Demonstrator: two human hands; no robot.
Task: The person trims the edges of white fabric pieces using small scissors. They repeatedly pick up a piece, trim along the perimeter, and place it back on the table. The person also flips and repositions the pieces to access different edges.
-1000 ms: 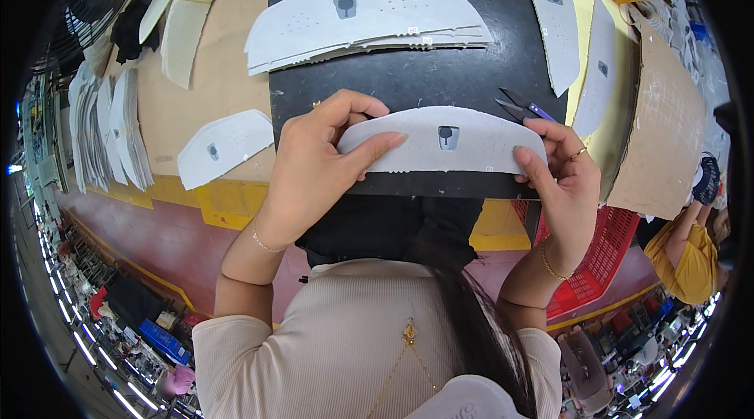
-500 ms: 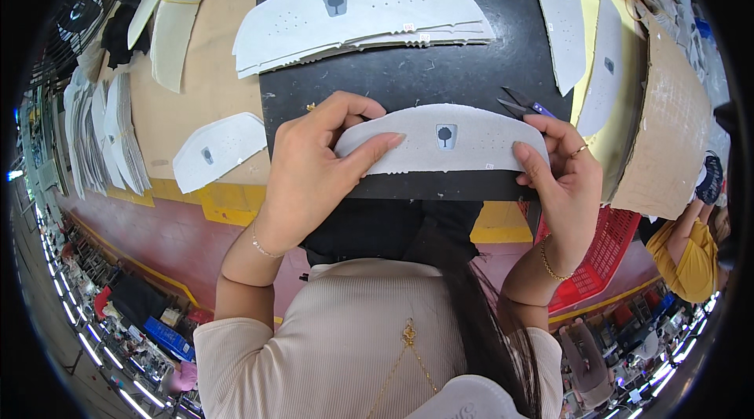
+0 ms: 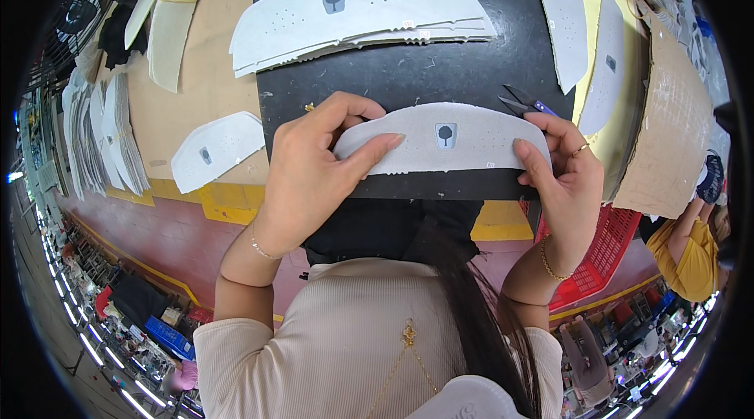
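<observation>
A curved white fabric panel (image 3: pixel 408 153) with rows of small holes and a grey tree patch (image 3: pixel 445 136) is held up near the table's front edge. My left hand (image 3: pixel 318 160) pinches its left end, thumb in front and fingers behind. At the right end, my right hand (image 3: pixel 561 175) grips the panel the same way. Thread snips (image 3: pixel 534 102) with purple handles lie just behind my right fingers. Beyond the panel, a stack of similar larger-looking white panels (image 3: pixel 361 7) rests on the black work surface (image 3: pixel 471 73).
One separate panel (image 3: pixel 218 152) lies on the left, with bundled panels (image 3: pixel 118 136) farther left. More panels (image 3: pixel 560 22) lie at the right near a cardboard sheet (image 3: pixel 667 120). A red plastic basket (image 3: pixel 601 258) stands below the table's right side. Another person (image 3: pixel 683 258) in yellow is at far right.
Both hands keep the same hold on the panel, in nearly the same place. The view has shifted very slightly.
</observation>
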